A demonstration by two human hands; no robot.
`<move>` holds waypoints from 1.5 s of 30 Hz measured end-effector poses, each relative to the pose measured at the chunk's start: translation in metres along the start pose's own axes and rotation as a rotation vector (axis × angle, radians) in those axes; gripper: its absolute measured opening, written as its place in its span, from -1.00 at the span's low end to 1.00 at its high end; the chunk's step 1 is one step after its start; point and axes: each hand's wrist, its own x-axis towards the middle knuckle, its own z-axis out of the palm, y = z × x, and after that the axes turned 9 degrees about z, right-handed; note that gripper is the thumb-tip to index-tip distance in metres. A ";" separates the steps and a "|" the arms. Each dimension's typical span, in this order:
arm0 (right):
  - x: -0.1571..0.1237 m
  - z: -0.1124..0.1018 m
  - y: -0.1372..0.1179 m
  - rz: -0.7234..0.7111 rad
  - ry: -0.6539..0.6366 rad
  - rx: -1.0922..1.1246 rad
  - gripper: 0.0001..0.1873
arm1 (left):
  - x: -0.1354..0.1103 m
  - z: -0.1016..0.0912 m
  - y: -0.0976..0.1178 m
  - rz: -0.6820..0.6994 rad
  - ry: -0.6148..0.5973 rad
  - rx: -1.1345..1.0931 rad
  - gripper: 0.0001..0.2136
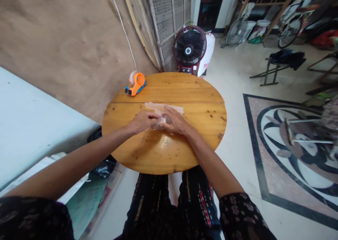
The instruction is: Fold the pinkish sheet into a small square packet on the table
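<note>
A thin, translucent pinkish plastic sheet (173, 109) lies on the round wooden table (169, 155). At its near edge is a small, pale packet (162, 120) with reddish marks, partly covered by clear plastic; its kind is too small to tell. My left hand (143, 122) pinches the plastic at the packet's left side. From the right, my right hand (176, 121) curves around the packet, thumb at its near side and fingers over the sheet. An orange tape dispenser (138, 83) with a blue edge stands near the table's far left rim, apart from both hands.
Beyond the table stands a dark red fan (189, 46) in front of a white sack (207, 53). A brown wall (66, 39) runs along the left. Dark cloth lies on a folding stool (274, 69) at the right. Bags (104, 167) sit below left.
</note>
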 end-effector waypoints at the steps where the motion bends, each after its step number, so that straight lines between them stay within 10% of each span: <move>1: 0.000 0.000 0.001 -0.008 0.002 0.002 -0.59 | 0.000 0.001 -0.003 0.033 -0.011 0.026 -0.82; 7: 0.001 0.003 0.007 -0.042 0.017 0.024 -0.57 | 0.005 0.000 -0.016 0.166 -0.028 0.192 -0.79; 18: -0.001 0.001 0.004 0.004 -0.003 0.048 -0.53 | 0.005 0.002 -0.058 0.861 0.114 0.711 -0.75; 45: 0.010 -0.040 -0.013 0.188 -0.036 0.280 -0.67 | 0.013 0.005 -0.073 1.251 0.209 0.628 -0.84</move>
